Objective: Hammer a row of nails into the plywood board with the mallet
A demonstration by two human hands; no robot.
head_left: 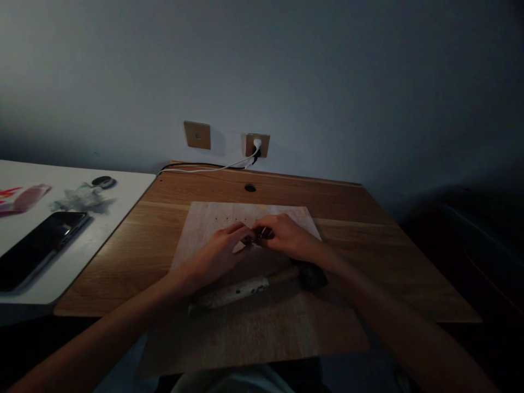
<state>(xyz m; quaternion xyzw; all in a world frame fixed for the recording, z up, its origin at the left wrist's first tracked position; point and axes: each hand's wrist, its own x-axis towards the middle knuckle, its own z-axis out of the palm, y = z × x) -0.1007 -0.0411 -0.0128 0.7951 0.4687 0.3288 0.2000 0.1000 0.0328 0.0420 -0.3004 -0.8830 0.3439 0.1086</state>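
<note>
My left hand point(229, 243) and my right hand point(280, 234) meet over the upper part of a pale wooden board point(229, 344). The fingers of both are closed in a pinch around something small and dark that I cannot make out. A row of small dark dots point(227, 219), nails or holes, runs along the board just beyond my fingers. Below my hands a hammer point(241, 290) lies across the board. Its handle is partly whitish and points left; its dark head point(311, 274) is at the right, partly under my right forearm.
The board rests on a wooden desk point(368, 251) against the wall, overhanging its front edge. On a white table point(104, 240) at left are a phone point(41, 248), crumpled clear plastic point(82, 196), a small round dark object point(103, 182) and a red-and-pink packet point(24, 199). Cables point(204, 168) run to a wall socket point(250, 144).
</note>
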